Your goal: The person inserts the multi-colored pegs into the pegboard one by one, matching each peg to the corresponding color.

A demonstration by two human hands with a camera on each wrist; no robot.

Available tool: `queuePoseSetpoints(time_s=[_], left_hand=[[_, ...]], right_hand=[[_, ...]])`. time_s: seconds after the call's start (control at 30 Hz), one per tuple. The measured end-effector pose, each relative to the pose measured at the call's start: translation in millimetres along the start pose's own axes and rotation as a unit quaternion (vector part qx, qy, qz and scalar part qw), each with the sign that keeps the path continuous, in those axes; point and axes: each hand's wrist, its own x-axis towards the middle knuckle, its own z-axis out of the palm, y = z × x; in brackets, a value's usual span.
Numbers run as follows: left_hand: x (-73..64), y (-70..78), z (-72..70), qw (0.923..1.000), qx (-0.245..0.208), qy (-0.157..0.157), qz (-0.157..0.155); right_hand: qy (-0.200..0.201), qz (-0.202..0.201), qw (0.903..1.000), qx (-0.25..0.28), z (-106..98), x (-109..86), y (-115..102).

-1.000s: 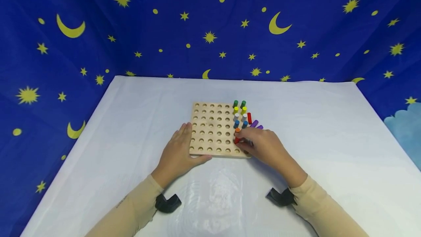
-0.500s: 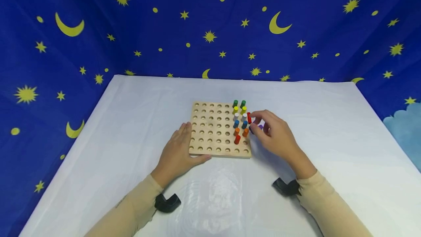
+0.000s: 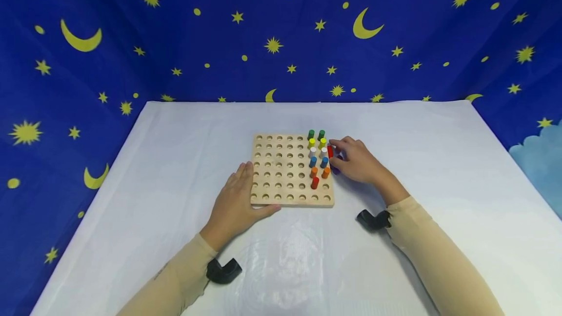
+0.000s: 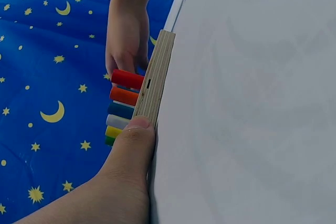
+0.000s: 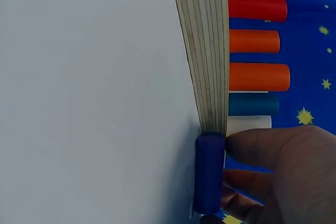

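Note:
A wooden pegboard (image 3: pixel 277 179) lies on the table with coloured pegs upright in its two right columns. My left hand (image 3: pixel 232 204) rests against its left edge, fingers straight, the thumb along the near edge. Just off the board's right edge lies a loose red peg (image 3: pixel 330 152). My right hand (image 3: pixel 357 162) pinches that peg between thumb and index finger. A purple peg (image 5: pixel 209 174) lies close to the thumb in the right wrist view; the hand mostly hides the purple pegs from the head view. A standing red peg (image 3: pixel 315 183) is nearest the board's front.
Pairs of green (image 3: pixel 322 134), yellow (image 3: pixel 322 143), white (image 3: pixel 323 152), blue (image 3: pixel 324 162) and orange pegs (image 3: pixel 326 173) stand in the board. A white cover spreads over the table (image 3: pixel 202 135). A blue curtain with stars and moons (image 3: pixel 210 38) hangs behind.
My right hand has left the board's near right corner, where an orange peg now stands, and moved away from me to the loose red peg. The left hand stays in place.

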Motion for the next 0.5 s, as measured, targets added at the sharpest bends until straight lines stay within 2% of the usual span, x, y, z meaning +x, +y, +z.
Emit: queuePoseSetpoints(time_s=[0.5], left_hand=[[-2.1, 0.4, -1.2, 1.0, -0.002, 0.003, -0.001]], right_hand=[[-0.042, -0.016, 0.9982, -0.041, -2.2, 6.6, -2.2]])
